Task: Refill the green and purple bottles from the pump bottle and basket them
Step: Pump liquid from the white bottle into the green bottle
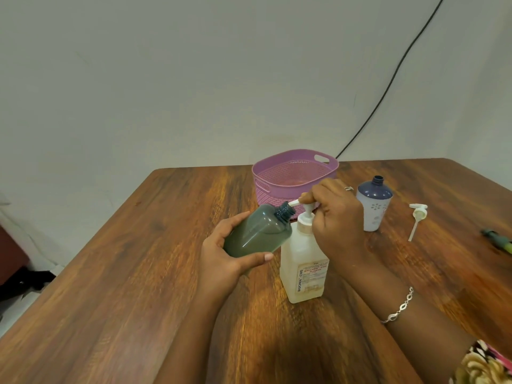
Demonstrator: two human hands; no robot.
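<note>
My left hand [221, 253] grips the green bottle [257, 234], tilted with its open neck up and to the right, right at the spout of the white pump bottle [302, 261]. My right hand [335, 217] covers the pump head, fingers curled over it. The pump bottle stands upright on the wooden table [138, 273]. The purple bottle [372, 203] stands uncapped, upright, to the right of my right hand. A purple basket [277, 176] sits behind the bottles; I see nothing inside it.
A white pump cap with its tube [417, 217] lies on the table right of the purple bottle. A dark green object [496, 239] lies at the right edge. A black cable [388, 79] runs down the wall behind the basket.
</note>
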